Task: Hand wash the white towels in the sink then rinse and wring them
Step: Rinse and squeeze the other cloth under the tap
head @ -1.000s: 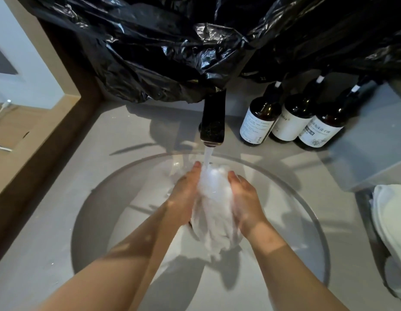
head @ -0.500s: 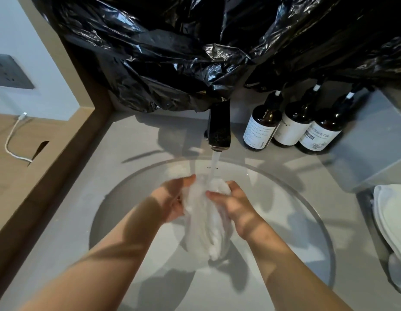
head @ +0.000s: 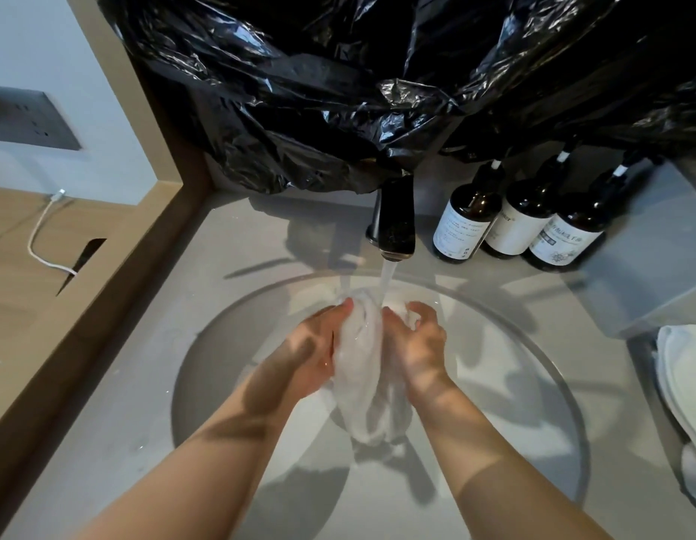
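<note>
Labels on three bottles carry print, seemingly too blurred to read.

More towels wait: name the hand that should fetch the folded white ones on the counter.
Right, likely. The right hand is nearer the folded white towels at the right edge of the counter; the left hand would have to cross the wet towel and sink.
</note>
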Demonstrator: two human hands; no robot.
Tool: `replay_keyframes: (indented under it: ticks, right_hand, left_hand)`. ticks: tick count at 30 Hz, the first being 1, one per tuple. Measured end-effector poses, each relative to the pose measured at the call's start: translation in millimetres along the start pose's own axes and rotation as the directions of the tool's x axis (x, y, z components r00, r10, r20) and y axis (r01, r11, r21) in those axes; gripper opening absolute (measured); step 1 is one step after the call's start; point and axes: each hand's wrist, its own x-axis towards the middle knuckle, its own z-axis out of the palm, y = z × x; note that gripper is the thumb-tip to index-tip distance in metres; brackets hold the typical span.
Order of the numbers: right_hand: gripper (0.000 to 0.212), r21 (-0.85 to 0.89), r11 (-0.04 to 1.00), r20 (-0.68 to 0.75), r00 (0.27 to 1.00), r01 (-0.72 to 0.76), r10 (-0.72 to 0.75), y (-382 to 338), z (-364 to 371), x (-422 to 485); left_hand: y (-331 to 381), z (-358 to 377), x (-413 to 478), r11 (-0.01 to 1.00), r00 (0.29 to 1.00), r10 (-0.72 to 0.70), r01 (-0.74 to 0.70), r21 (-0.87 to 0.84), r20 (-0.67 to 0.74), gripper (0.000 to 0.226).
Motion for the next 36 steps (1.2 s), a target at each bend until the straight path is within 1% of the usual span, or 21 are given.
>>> replay_keyframes:
  ticks: [1, 2, 5, 7, 8, 11, 12, 15, 16, 18, 21, 23, 24, 25, 27, 29, 30, 32, 33, 35, 36]
  right_hand:
    - [0.038, 0.082, 0.996, -0.003, 0.999, -0.033, 0.033, 1, 0, -1]
    - [0.040, 0.122, 0.991, 0.030, 0.999, -0.047, 0.044, 2, 0, -4]
    - [0.080, 0.010, 0.995, 0.220, 0.970, -0.104, 0.099, 5, -3, -11]
    - [0.088, -0.044, 0.991, 0.306, 0.942, -0.130, 0.137, 2, -11, -12]
    - [0.082, -0.035, 0.989, 0.325, 0.934, -0.142, 0.146, -3, -15, -14]
    - [0.043, 0.110, 0.983, 0.454, 0.887, -0.148, 0.082, -17, -27, -19]
    - [0.036, 0.156, 0.976, 0.492, 0.868, -0.155, 0.059, -26, -32, -24]
    - [0.039, 0.312, 0.935, 0.593, 0.804, -0.170, -0.052, -54, -49, -42]
    - [0.033, 0.363, 0.918, 0.619, 0.778, -0.160, -0.109, -63, -56, -48]
    - [0.012, 0.466, 0.870, 0.655, 0.724, -0.161, -0.217, -68, -67, -61]
    - [0.009, 0.499, 0.828, 0.718, 0.657, -0.257, -0.229, -53, -73, -70]
    - [0.052, 0.443, 0.821, 0.749, 0.652, -0.360, -0.118, -30, -68, -64]
    - [0.062, 0.407, 0.800, 0.761, 0.648, -0.441, -0.030, -18, -66, -61]
    - [0.058, 0.370, 0.785, 0.754, 0.654, -0.498, 0.060, -9, -64, -59]
    - [0.049, 0.296, 0.799, 0.716, 0.675, -0.523, 0.177, 4, -62, -54]
    - [0.045, 0.253, 0.828, 0.649, 0.722, -0.501, 0.238, 2, -63, -47]
    - [0.036, 0.259, 0.843, 0.596, 0.765, -0.471, 0.243, -4, -64, -42]
    - [0.010, 0.311, 0.899, 0.398, 0.902, -0.308, 0.171, -21, -68, -30]
    - [0.018, 0.354, 0.913, 0.299, 0.949, -0.203, 0.095, -31, -72, -25]
    - [0.028, 0.504, 0.862, 0.217, 0.974, -0.059, -0.060, -47, -80, -20]
    - [0.029, 0.558, 0.829, 0.213, 0.972, -0.036, -0.101, -53, -81, -20]
  left_hand:
    - [2, 5, -2, 1.000, 1.000, 0.020, -0.020, 0.013, 0.019, 0.014]
    - [3, 7, 0, 0.999, 0.998, 0.027, -0.028, 0.023, 0.060, 0.011]
    - [13, 12, -2, 0.996, 0.996, 0.040, -0.046, 0.072, 0.079, 0.026]
    - [16, 8, 0, 0.998, 0.998, 0.047, -0.048, 0.044, 0.033, 0.038]
    - [18, 6, 2, 0.998, 0.998, 0.056, -0.057, 0.023, 0.021, 0.038]
    - [29, -4, 0, 0.998, 0.999, 0.019, -0.021, -0.051, -0.036, 0.039]
    - [34, -7, -1, 0.997, 1.000, 0.015, -0.016, -0.073, -0.020, 0.041]
    - [52, -3, -18, 0.994, 0.995, 0.070, -0.064, -0.089, 0.067, 0.049]
    - [56, -2, -23, 0.993, 0.990, 0.089, -0.079, -0.091, 0.106, 0.047]
    - [59, 1, -35, 0.990, 0.984, 0.106, -0.090, -0.109, 0.141, 0.042]
    - [52, 3, -42, 0.998, 0.982, 0.055, -0.048, -0.041, 0.182, 0.037]
    - [36, 2, -37, 0.999, 0.989, 0.014, -0.020, 0.041, 0.145, 0.039]
    - [25, -1, -32, 0.998, 0.993, 0.009, -0.017, 0.066, 0.119, 0.045]
    - [17, -3, -29, 0.997, 0.996, -0.020, 0.014, 0.075, 0.083, 0.048]
    - [4, -9, -20, 0.993, 0.997, -0.076, 0.076, 0.091, -0.006, 0.043]
    - [2, -13, -15, 0.991, 0.994, -0.091, 0.097, 0.090, -0.065, 0.041]
    - [4, -16, -10, 0.995, 0.992, -0.073, 0.080, 0.067, -0.102, 0.039]
    - [16, -17, -9, 0.999, 0.993, 0.019, -0.014, 0.042, -0.119, 0.040]
    - [23, -15, -9, 0.996, 0.992, 0.079, -0.074, 0.058, -0.097, 0.044]
    - [35, -12, -9, 0.978, 0.979, 0.203, -0.202, 0.048, -0.034, 0.044]
    - [38, -9, -9, 0.974, 0.974, 0.227, -0.226, 0.027, -0.018, 0.038]
